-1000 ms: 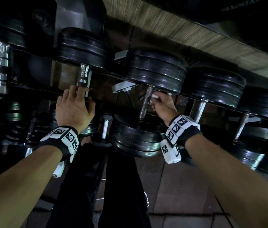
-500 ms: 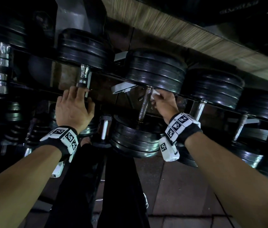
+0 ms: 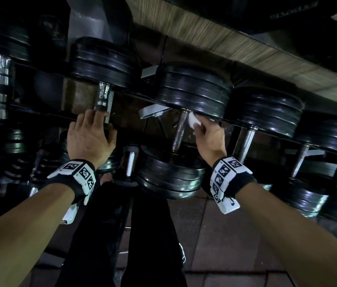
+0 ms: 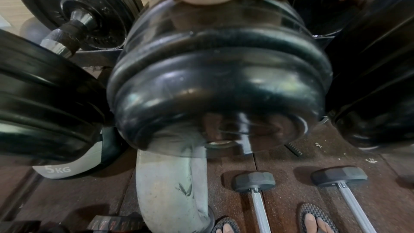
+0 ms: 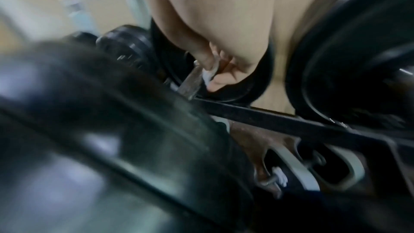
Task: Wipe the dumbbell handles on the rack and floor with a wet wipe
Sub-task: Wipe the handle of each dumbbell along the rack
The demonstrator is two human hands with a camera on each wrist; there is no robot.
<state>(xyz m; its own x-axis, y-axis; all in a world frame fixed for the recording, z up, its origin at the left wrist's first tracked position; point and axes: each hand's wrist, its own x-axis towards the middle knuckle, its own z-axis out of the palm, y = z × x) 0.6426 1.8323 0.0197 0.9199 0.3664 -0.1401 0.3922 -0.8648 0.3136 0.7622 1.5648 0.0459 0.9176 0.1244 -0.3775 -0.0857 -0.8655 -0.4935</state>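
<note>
Rack (image 3: 122,94), dark steel rails, carrying rows of black stacked-plate dumbbells with chrome handles; position unchanged against a second ago
Dumbbell under treatment (image 3: 192,90), black rubber-edged plates at both ends, knurled steel handle (image 3: 179,133) running down from the upper plate stack to the lower; it lies on the rack between my two hands and has not shifted
Neighbouring dumbbell head (image 4: 219,81), glossy black, the one my left hand (image 3: 90,139) rests on; fingers straight and spread over it, holding nothing, bracing me exactly as a second ago
Right hand (image 3: 208,133): this is the item that has moved. A second ago it sat near the middle of the handle; it has since slid up to the top end, right under the upper plates. Fingers and thumb are curled together, pinching the wipe
Wet wipe (image 3: 193,122), small white crumpled wad, pressed against the right side of the handle at its upper end; the right wrist view (image 5: 209,73) shows it touching the bar, though blurred
Reading: the stroke has reached the top of this handle, so I judge this bar nearly finished. Other chrome handles along the rack, and two grey hex dumbbells (image 4: 253,182) on the floor, appear yet to be wiped
</note>
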